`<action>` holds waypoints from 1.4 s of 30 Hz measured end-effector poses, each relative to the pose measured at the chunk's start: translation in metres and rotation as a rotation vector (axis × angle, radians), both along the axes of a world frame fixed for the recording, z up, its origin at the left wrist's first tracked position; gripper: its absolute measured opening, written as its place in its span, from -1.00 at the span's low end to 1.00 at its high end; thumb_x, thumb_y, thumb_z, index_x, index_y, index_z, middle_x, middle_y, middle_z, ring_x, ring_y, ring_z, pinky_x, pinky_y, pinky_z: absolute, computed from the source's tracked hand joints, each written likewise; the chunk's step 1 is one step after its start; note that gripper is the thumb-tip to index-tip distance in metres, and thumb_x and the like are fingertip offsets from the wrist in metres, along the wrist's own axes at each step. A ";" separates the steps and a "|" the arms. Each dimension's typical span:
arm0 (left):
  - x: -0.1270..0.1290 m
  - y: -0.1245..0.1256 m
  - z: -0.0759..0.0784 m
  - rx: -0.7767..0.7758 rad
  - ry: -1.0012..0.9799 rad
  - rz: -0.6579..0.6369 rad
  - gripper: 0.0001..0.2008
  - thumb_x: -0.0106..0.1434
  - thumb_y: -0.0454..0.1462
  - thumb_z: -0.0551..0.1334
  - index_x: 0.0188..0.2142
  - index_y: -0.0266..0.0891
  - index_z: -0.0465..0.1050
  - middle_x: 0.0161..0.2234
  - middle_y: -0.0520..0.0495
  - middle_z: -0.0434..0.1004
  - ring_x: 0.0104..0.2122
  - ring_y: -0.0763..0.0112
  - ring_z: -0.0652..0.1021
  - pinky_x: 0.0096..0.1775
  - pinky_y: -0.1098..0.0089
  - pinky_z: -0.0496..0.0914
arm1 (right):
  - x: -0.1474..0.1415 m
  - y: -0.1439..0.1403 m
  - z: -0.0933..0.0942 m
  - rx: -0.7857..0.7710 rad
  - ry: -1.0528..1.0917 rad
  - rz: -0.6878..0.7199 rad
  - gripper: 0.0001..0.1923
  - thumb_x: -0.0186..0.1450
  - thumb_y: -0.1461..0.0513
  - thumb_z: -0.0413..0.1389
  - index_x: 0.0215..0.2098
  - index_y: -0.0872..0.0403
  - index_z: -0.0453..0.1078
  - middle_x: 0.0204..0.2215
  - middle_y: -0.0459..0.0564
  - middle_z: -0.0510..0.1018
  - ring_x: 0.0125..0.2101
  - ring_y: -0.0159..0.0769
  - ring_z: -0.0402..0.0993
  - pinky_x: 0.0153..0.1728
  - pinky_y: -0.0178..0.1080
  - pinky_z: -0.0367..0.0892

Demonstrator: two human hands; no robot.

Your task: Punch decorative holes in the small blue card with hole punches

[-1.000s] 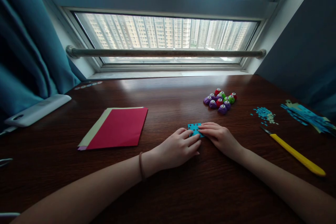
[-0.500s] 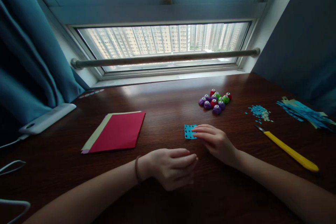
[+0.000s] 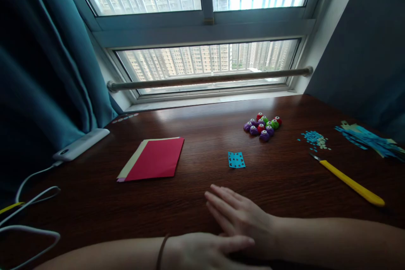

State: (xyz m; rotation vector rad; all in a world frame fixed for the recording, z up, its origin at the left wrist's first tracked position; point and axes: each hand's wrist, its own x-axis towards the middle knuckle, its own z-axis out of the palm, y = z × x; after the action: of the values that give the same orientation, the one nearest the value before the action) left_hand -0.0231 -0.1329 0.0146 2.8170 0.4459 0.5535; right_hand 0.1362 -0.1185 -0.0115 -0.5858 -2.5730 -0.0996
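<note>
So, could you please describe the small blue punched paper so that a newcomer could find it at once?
On the dark wooden table under the window, look beyond the right hand, right of the red paper stack. The small blue paper lies alone and flat, a rectangle dotted with dark punched holes.

Daylight comes through the window (image 3: 202, 29), overexposed at the top. Its glare streaks the dark table (image 3: 284, 177) just below; the curtain (image 3: 41, 71) left of it stays dim. Edges bend.

A dark wooden tabletop (image 3: 196, 202) is observed. Laid directly on it: punched blue paper (image 3: 236, 160), red paper stack (image 3: 153, 164), clustered punches (image 3: 262, 126), yellow knife (image 3: 349, 182), blue scraps (image 3: 314, 138), white power bank (image 3: 80, 144).
</note>
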 end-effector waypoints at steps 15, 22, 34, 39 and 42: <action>-0.008 0.081 -0.007 0.062 0.278 0.208 -0.35 0.29 -0.05 0.03 0.25 -0.22 -0.19 0.24 -0.13 -0.08 0.23 0.09 -0.12 0.14 -0.12 -0.13 | 0.068 0.099 -0.005 -0.416 0.265 -0.186 -0.78 0.28 0.31 0.00 -0.15 0.10 0.42 -0.19 0.04 0.47 -0.17 -0.28 0.38 -0.12 -0.23 0.32; -0.006 0.083 -0.009 -0.030 0.310 0.211 -0.32 0.27 0.01 0.01 0.25 -0.21 -0.23 0.24 -0.13 -0.09 0.22 0.08 -0.08 0.13 -0.13 -0.11 | 0.062 0.101 -0.007 -0.522 0.326 -0.219 -0.77 0.23 0.29 0.08 -0.13 0.06 0.41 -0.20 0.02 0.44 -0.16 -0.28 0.35 -0.10 -0.22 0.29; -0.007 0.083 -0.013 0.000 0.338 0.264 -0.35 0.28 0.01 0.01 0.25 -0.18 -0.16 0.26 -0.20 -0.21 0.22 -0.01 -0.14 0.12 -0.16 -0.11 | 0.068 0.104 -0.009 -0.487 0.424 -0.604 -0.74 0.13 0.26 0.18 -0.18 0.06 0.41 -0.30 0.01 0.47 -0.22 -0.16 0.30 -0.16 -0.08 0.26; -0.008 0.083 -0.013 -0.047 0.314 0.259 -0.36 0.27 -0.02 0.06 0.24 -0.17 -0.12 0.26 -0.21 -0.19 0.22 -0.04 -0.14 0.11 -0.19 -0.14 | 0.062 0.100 -0.003 -0.751 0.527 -0.536 -0.71 0.08 0.36 0.15 -0.20 0.08 0.41 -0.39 -0.05 0.48 -0.33 -0.28 0.36 -0.26 -0.20 0.30; -0.009 0.083 -0.015 -0.200 0.116 0.302 -0.38 0.25 -0.10 0.13 0.22 -0.18 -0.07 0.24 -0.24 -0.14 0.21 0.00 -0.09 0.13 -0.14 -0.11 | 0.053 0.090 0.008 -1.015 0.720 -0.433 -0.76 0.08 0.32 0.15 -0.24 0.11 0.41 -0.42 -0.07 0.47 -0.39 -0.33 0.40 -0.35 -0.27 0.33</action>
State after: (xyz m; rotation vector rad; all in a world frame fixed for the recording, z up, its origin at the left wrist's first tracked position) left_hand -0.0322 -0.0502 -0.0002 2.6130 0.9062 0.3767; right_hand 0.1896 -0.0280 -0.0037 -1.2351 -1.6105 1.1076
